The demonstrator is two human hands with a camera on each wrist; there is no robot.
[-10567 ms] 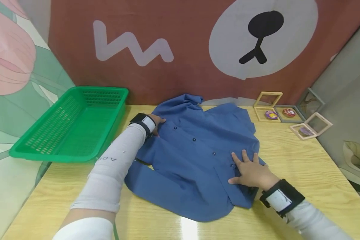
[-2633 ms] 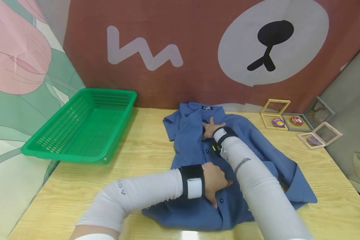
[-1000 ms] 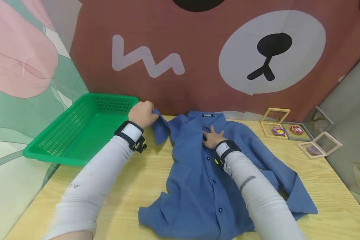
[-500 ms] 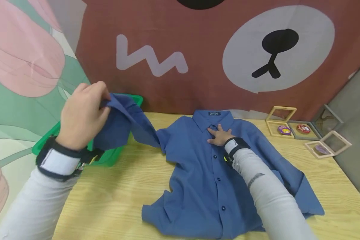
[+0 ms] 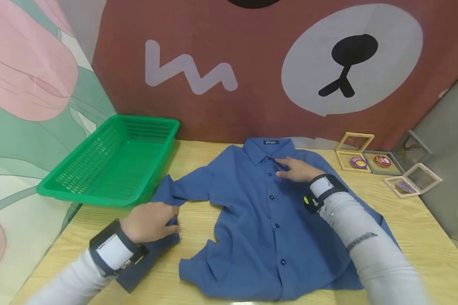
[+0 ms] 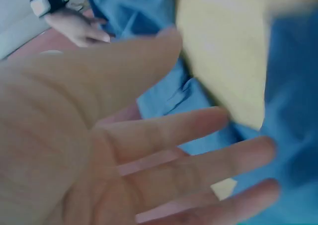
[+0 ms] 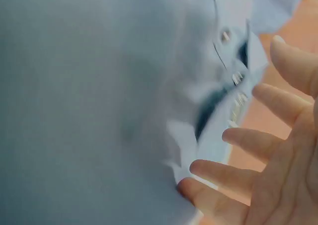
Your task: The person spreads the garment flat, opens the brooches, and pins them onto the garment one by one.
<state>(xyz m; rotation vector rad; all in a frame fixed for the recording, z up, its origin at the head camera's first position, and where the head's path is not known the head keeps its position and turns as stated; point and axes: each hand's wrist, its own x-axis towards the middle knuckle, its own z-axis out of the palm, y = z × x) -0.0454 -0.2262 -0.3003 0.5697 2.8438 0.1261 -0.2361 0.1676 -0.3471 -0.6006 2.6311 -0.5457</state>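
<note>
A blue long-sleeved button-up shirt (image 5: 248, 220) lies front up on the table, its collar (image 5: 270, 148) toward the back wall. The sleeve (image 5: 192, 184) on the left side stretches out and bends down toward the near edge. Over its lower part is my left hand (image 5: 150, 222); the left wrist view shows its fingers (image 6: 198, 178) spread apart, with nothing gripped. Beside the top buttons hovers my right hand (image 5: 299, 170), fingers extended and apart in the right wrist view, close to the button placket (image 7: 231, 78). My right forearm covers part of the other sleeve.
A green plastic basket (image 5: 99, 200) stands at the back left, close to the outstretched sleeve. Small hinged display cases, one yellow (image 5: 343, 163), one grey (image 5: 385, 171) and one pink (image 5: 420, 192), sit open at the back right. A bear-printed cloth (image 5: 213, 114) hangs behind.
My left hand pulled the sleeve out leftward, lowered it onto the table and let go. My right hand has lifted off the upper placket and shifted right. Earlier, the shirt lay bunched and turned.
</note>
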